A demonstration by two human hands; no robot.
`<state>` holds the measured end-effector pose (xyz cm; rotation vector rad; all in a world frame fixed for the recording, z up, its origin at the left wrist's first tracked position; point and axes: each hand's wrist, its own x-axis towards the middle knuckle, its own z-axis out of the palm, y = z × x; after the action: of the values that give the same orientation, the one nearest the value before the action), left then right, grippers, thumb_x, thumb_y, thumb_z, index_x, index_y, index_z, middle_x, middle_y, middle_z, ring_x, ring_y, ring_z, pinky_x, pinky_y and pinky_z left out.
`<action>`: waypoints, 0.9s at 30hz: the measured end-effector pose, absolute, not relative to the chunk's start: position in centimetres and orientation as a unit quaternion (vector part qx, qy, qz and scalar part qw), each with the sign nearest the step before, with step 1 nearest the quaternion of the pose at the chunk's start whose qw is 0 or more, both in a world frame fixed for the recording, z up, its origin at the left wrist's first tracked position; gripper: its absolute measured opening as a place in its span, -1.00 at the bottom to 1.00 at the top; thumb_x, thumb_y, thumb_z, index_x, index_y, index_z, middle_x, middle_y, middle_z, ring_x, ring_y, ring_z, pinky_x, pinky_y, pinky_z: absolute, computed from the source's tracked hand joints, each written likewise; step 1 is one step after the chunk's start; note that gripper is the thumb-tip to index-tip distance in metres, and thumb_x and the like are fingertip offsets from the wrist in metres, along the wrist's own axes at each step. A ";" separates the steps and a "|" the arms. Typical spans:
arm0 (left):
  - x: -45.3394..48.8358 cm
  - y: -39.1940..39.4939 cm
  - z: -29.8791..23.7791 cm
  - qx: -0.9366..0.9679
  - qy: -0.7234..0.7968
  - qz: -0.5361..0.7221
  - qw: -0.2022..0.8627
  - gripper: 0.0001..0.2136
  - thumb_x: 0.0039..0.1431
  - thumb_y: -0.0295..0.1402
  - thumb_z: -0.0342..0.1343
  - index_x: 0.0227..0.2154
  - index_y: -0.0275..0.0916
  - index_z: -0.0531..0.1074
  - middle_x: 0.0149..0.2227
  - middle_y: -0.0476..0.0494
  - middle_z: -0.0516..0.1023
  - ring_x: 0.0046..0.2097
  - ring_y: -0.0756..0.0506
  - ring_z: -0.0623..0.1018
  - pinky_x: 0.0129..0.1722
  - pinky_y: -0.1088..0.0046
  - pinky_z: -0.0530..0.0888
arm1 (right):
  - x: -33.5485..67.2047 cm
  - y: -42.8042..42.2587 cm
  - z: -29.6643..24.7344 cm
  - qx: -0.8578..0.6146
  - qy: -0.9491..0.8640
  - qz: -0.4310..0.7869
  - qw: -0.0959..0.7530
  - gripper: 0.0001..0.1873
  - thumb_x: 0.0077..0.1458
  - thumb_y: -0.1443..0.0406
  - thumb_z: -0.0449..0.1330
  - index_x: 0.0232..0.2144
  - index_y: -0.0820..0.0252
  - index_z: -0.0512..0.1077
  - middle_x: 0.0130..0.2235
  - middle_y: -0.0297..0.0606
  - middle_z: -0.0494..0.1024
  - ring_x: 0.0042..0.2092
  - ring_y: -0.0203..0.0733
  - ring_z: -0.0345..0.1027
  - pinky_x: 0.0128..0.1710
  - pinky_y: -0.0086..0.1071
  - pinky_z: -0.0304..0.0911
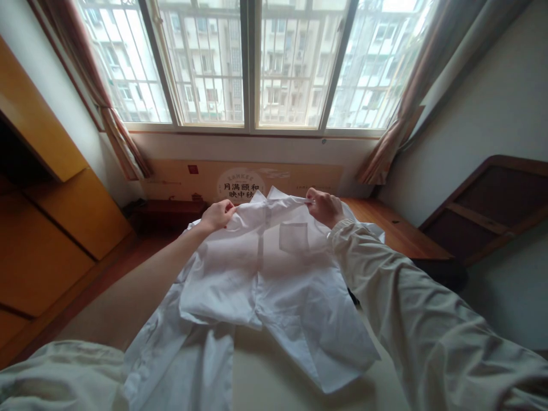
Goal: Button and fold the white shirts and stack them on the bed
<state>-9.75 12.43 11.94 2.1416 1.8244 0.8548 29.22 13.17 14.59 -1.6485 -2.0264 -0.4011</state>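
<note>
A white shirt [222, 274] with a chest pocket and a front placket hangs spread out before me, its collar points at the top. My left hand [220, 215] is closed on the shirt's upper edge left of the collar. On the other side, my right hand [324, 207] pinches the upper edge above the pocket. Between both hands the cloth is stretched across. The shirt's lower hem drapes toward me over a pale surface [265, 365]. More white cloth [184, 365] lies at the lower left; I cannot tell whether it belongs to the same shirt.
Behind the shirt stands a printed cardboard panel [171, 174] beneath a barred window [205, 63]. An orange-brown cabinet [43, 245] is at the left. A wooden desktop [398, 228] extends to the right, near a wood-framed panel [492, 200] against the wall. Curtains [117, 137] flank the window.
</note>
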 end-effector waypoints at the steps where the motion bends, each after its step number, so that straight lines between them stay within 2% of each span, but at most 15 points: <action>1: -9.5 12.6 11.9 0.714 0.624 0.304 0.094 -0.76 0.36 -0.14 0.13 -0.17 -0.15 0.62 -0.31 -0.11 0.70 -0.38 -0.13 0.63 -0.26 0.39 0.48 | 29.1 13.4 14.6 -0.610 -0.734 -0.141 0.265 -0.82 0.28 0.27 0.15 -0.11 0.07 0.51 -0.14 -0.13 0.69 -0.20 0.05 0.50 -0.28 -0.28 0.13; 3: -9.1 13.2 11.6 0.697 0.625 0.343 0.081 -0.77 0.39 -0.21 0.08 -0.10 -0.19 0.58 -0.26 -0.16 0.70 -0.29 -0.15 0.67 -0.16 0.36 0.52 | 28.8 14.1 14.3 -0.610 -0.724 -0.122 0.299 -0.78 0.25 0.33 0.13 -0.09 0.12 0.50 -0.10 -0.06 0.66 -0.14 0.08 0.50 -0.21 -0.25 0.23; 6: -8.6 14.3 10.0 0.694 0.606 0.380 0.078 -0.65 0.35 -0.28 0.09 0.12 -0.27 0.50 0.10 -0.35 0.64 0.10 -0.25 0.65 0.13 0.28 0.51 | 28.5 15.3 13.1 -0.578 -0.750 -0.070 0.312 -0.59 0.20 0.35 0.15 0.10 0.24 0.45 0.10 0.07 0.57 0.06 0.13 0.48 0.05 -0.18 0.34; 8: -8.4 14.6 8.4 0.708 0.604 0.354 0.094 -0.49 0.33 -0.25 0.12 0.28 -0.33 0.40 0.35 -0.48 0.44 0.36 -0.32 0.46 0.32 0.21 0.40 | 28.3 15.6 11.8 -0.565 -0.777 -0.029 0.276 -0.37 0.17 0.31 0.21 0.29 0.32 0.33 0.26 0.14 0.45 0.22 0.16 0.41 0.24 -0.14 0.29; 10: -8.4 14.4 6.7 0.736 0.605 0.282 0.116 -0.38 0.34 -0.15 0.12 0.38 -0.35 0.30 0.47 -0.50 0.25 0.49 -0.36 0.28 0.42 0.14 0.28 | 28.1 15.3 10.3 -0.566 -0.797 -0.002 0.210 -0.20 0.17 0.23 0.27 0.40 0.35 0.21 0.37 0.20 0.35 0.35 0.20 0.30 0.35 -0.11 0.21; 12: -8.5 13.5 5.3 0.775 0.587 0.198 0.122 -0.35 0.38 -0.05 0.07 0.40 -0.30 0.28 0.50 -0.46 0.22 0.51 -0.36 0.24 0.45 0.09 0.22 | 28.0 14.4 8.6 -0.568 -0.812 0.012 0.132 -0.14 0.22 0.12 0.28 0.44 0.34 0.17 0.43 0.22 0.29 0.43 0.24 0.21 0.41 -0.04 0.14; 15: -8.9 11.2 3.9 0.833 0.534 0.122 0.080 -0.37 0.41 0.02 0.02 0.39 -0.22 0.33 0.50 -0.38 0.24 0.52 -0.36 0.23 0.50 0.01 0.08 | 28.2 12.0 6.3 -0.555 -0.830 0.020 0.045 -0.17 0.32 -0.05 0.19 0.45 0.27 0.21 0.51 0.16 0.18 0.52 0.28 0.02 0.48 0.09 -0.01; 17: -9.3 9.6 3.2 0.850 0.513 0.108 0.045 -0.38 0.42 0.03 0.00 0.40 -0.21 0.35 0.51 -0.36 0.23 0.53 -0.35 0.19 0.53 -0.02 -0.04 | 28.6 10.2 5.0 -0.542 -0.840 0.011 0.023 -0.19 0.37 -0.10 0.11 0.46 0.26 0.23 0.54 0.11 0.11 0.55 0.27 -0.07 0.51 0.13 -0.11; 20: -10.0 8.0 2.5 0.849 0.521 0.085 0.029 -0.35 0.44 0.05 -0.05 0.41 -0.26 0.33 0.51 -0.38 0.23 0.54 -0.35 0.16 0.54 -0.04 -0.10 | 28.9 7.9 3.7 -0.539 -0.842 -0.004 0.023 -0.19 0.42 -0.09 0.04 0.49 0.28 0.19 0.55 0.09 0.08 0.56 0.22 -0.09 0.53 0.13 -0.20; 24: -10.1 7.3 2.2 0.841 0.534 0.084 0.024 -0.35 0.47 0.03 -0.08 0.40 -0.30 0.34 0.47 -0.41 0.31 0.52 -0.35 0.21 0.52 -0.04 -0.03 | 28.7 6.4 3.6 -0.546 -0.837 -0.008 0.035 -0.22 0.43 -0.06 0.05 0.49 0.26 0.19 0.54 0.10 0.10 0.56 0.25 -0.08 0.53 0.15 -0.19; 27: -9.8 6.2 3.3 0.853 0.505 0.128 0.042 -0.44 0.45 -0.02 0.00 0.32 -0.26 0.44 0.35 -0.38 0.48 0.42 -0.33 0.38 0.46 0.06 0.19 | 28.3 4.8 4.5 -0.533 -0.845 0.011 0.045 -0.30 0.39 -0.01 0.13 0.41 0.25 0.31 0.49 0.14 0.23 0.52 0.27 0.03 0.50 0.14 -0.09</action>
<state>-9.77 6.20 3.26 2.6096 1.5458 0.3908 28.27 4.80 4.47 -1.6282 -2.5819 0.0344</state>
